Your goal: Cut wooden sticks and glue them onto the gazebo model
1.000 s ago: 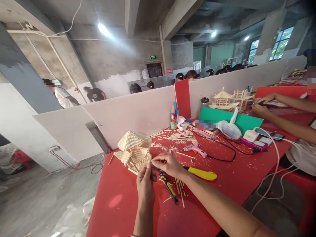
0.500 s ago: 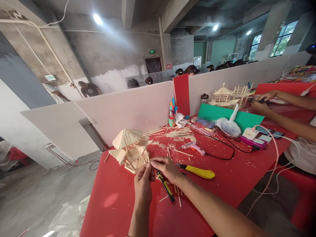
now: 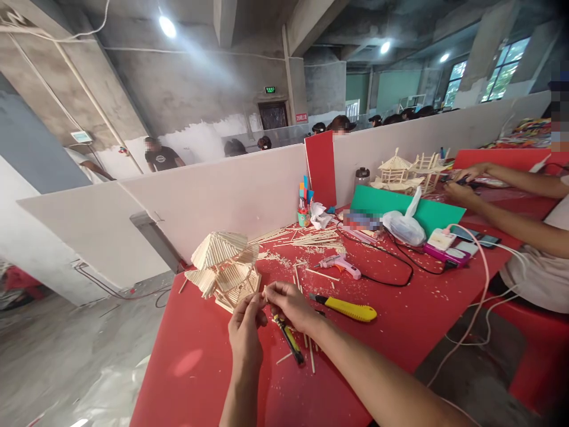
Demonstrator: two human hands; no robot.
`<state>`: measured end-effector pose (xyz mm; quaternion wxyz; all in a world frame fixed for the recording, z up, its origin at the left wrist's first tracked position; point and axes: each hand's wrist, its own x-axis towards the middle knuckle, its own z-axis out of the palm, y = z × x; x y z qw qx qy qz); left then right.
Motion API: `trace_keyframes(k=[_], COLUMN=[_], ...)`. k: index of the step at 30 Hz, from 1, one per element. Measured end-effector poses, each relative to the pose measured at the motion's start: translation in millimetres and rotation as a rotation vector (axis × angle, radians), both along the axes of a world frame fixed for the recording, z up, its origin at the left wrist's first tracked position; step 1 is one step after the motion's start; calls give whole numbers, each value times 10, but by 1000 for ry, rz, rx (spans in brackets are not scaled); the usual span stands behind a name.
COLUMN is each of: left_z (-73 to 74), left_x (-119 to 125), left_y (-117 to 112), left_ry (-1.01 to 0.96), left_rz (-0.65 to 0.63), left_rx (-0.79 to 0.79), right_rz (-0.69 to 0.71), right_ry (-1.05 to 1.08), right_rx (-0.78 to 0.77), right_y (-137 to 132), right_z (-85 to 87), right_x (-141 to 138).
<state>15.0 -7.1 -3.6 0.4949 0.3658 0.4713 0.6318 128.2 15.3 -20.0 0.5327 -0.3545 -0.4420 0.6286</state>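
My left hand [image 3: 245, 325] and my right hand [image 3: 291, 305] meet above the red table, thumbs and fingertips pinched together. Something tiny and pale shows between them, too small to name. Just behind my fingers stands a pavilion model [image 3: 224, 270] built of thin wooden sticks, with a tiered roof. Below my right hand lies a yellow-and-black hand tool [image 3: 291, 344], its upper end partly covered. A yellow utility knife [image 3: 349, 308] rests to the right of that hand. Farther back is a pink glue gun [image 3: 342, 264] with a black cord.
Loose wooden sticks [image 3: 317, 238] and crumbs litter the red table [image 3: 200, 379]. A pen cup [image 3: 304, 218], green board [image 3: 400, 207], plastic bag [image 3: 404, 227] and purple power strip [image 3: 447, 256] stand farther back. At right, a co-worker's hands [image 3: 464, 184] work near another stick model [image 3: 396, 169].
My hands have drawn slightly away from the pavilion model, still pinched together. The whole view has shifted a little, so things appear farther left. The tools on the table have stayed put.
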Motion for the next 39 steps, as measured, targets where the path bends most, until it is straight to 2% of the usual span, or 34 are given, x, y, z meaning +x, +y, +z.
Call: trace_keyframes(k=[7,12,26,35,39], left_z=[6,-20,-97,-45,-47], left_x=[-49,-67,-93,-54,-50], left_y=[31,55,86,51,53], left_ry=[-173,-246,-275,-243,-267], left_rz=[-99,-87,-126,-134,-97], left_rx=[-66,-93,-70,-42,-55], right_rz=[97,147,160,124,145], right_ry=[9,31,22,70,21], right_rx=[56,72,82,74,146], right_y=[-40,-42,-67,-59,-71], right_z=[5,0,51,22,12], right_x=[10,18,39,16,24])
